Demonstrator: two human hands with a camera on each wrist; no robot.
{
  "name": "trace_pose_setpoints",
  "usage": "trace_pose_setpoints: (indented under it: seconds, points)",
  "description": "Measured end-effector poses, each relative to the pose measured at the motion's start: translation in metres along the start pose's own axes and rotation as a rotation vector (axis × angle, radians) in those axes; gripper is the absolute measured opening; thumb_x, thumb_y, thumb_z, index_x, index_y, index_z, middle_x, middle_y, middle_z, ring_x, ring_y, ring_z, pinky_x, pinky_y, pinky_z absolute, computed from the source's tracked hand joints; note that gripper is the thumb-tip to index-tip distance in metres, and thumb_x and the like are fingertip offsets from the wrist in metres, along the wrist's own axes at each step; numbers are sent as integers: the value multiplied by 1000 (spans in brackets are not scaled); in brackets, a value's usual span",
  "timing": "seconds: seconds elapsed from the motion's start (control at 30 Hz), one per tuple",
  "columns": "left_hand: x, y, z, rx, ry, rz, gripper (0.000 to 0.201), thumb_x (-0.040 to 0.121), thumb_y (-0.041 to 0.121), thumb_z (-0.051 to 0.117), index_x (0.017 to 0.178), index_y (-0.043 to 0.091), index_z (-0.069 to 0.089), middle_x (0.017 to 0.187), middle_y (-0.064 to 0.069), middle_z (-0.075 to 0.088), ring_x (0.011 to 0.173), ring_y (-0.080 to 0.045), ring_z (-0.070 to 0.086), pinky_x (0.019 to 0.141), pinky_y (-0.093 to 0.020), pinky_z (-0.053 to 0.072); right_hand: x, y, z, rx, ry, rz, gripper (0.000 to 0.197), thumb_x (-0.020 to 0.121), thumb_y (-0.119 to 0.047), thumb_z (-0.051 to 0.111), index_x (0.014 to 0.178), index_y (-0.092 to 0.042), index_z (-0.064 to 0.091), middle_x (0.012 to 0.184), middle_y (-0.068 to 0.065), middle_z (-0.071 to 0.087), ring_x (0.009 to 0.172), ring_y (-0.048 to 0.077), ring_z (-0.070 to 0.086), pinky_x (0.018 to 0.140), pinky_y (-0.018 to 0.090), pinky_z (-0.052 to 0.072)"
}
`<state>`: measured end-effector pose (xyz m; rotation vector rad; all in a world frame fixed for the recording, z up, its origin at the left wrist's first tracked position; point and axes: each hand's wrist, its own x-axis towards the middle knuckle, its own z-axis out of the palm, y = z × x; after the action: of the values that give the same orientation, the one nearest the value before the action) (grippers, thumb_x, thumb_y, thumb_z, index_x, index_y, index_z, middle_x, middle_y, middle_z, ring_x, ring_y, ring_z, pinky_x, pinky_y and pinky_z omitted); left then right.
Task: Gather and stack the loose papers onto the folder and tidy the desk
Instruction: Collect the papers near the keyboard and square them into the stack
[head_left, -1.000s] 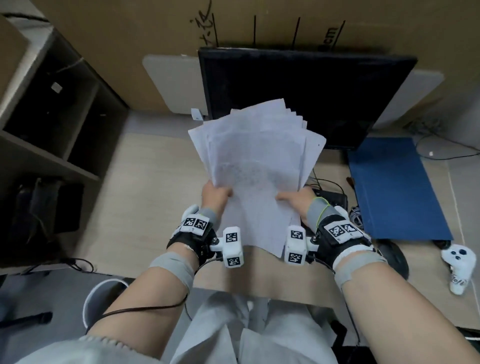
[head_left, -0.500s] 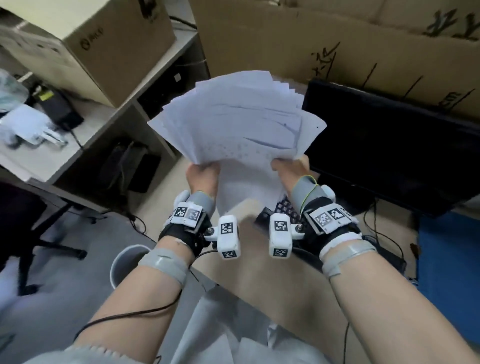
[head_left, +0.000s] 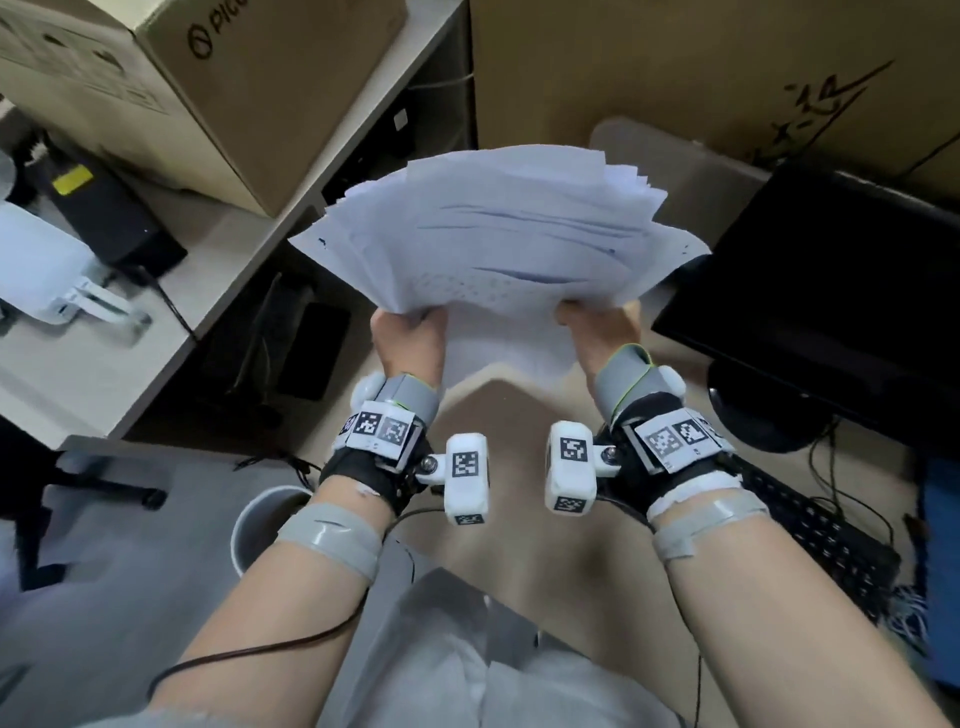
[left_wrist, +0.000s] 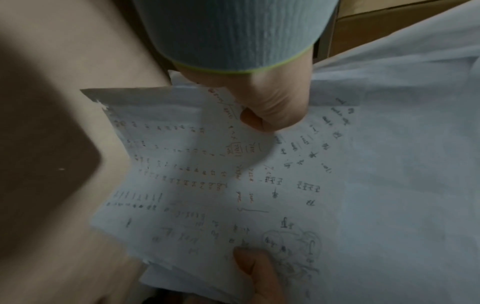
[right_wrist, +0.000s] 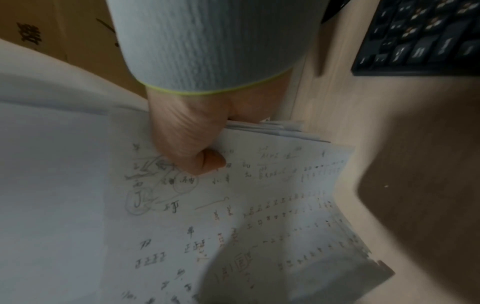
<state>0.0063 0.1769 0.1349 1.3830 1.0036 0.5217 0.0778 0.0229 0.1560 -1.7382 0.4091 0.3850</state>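
A fanned sheaf of loose white papers (head_left: 493, 234) with handwriting is held up in the air above the wooden desk (head_left: 498, 415). My left hand (head_left: 410, 335) grips its lower left edge and my right hand (head_left: 602, 327) grips its lower right edge. In the left wrist view my left hand (left_wrist: 270, 111) has its thumb pressed on the written top sheet of the papers (left_wrist: 207, 185). In the right wrist view my right hand (right_wrist: 197, 152) pinches the papers (right_wrist: 259, 216) the same way. A strip of the blue folder (head_left: 943, 571) shows at the far right edge.
A black monitor (head_left: 831, 312) stands on the right, with a black keyboard (head_left: 815, 530) and cables below it. Cardboard boxes (head_left: 208, 78) sit on a side desk at the left beside a white device (head_left: 41, 270). A white bin (head_left: 260, 525) stands on the floor.
Both hands have lifted the sheaf higher and tipped it away, so the sheets fan out and bend. The head view has swung left; the blue folder has slid to the right edge.
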Motion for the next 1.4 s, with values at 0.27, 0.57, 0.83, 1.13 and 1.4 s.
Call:
trace_pose_setpoints:
  seconds: [0.27, 0.57, 0.83, 1.13, 1.4]
  points:
    - [21, -13, -2, 343, -154, -70, 19, 78, 4, 68, 95, -2, 60, 91, -12, 66, 84, -25, 64, 59, -18, 40, 31, 18, 3, -64, -44, -89, 22, 75, 3, 64, 86, -14, 54, 68, -3, 52, 53, 2, 47, 43, 2, 36]
    - [22, -29, 6, 341, -240, -108, 26, 78, -14, 57, 92, 8, 51, 81, -3, 58, 73, -16, 57, 64, -20, 43, 55, 44, 0, -287, -110, -18, 21, 70, 5, 67, 91, 2, 65, 82, 8, 62, 74, 14, 55, 51, 16, 45]
    - [40, -2, 8, 74, -97, 171, 33, 69, -13, 51, 62, 19, 50, 58, 9, 53, 62, -8, 49, 63, -27, 44, 29, -2, 0, 150, -14, -314, 25, 70, 7, 64, 91, -7, 58, 66, -18, 63, 63, -15, 56, 63, 3, 40]
    - [35, -21, 0, 238, -291, 118, 58, 68, -3, 56, 124, 10, 50, 108, 0, 56, 86, 11, 56, 81, -9, 43, 53, 34, 9, 213, -103, 78, 25, 89, 4, 55, 100, -18, 55, 79, -4, 53, 70, 10, 51, 49, 9, 46]
    - [32, -12, 3, 118, -385, 128, 66, 58, 5, 56, 124, 11, 53, 106, 1, 62, 91, 0, 60, 83, -16, 47, 49, 39, -2, 92, -119, -11, 26, 80, 11, 63, 104, 0, 62, 79, 1, 61, 65, 7, 55, 46, 0, 37]
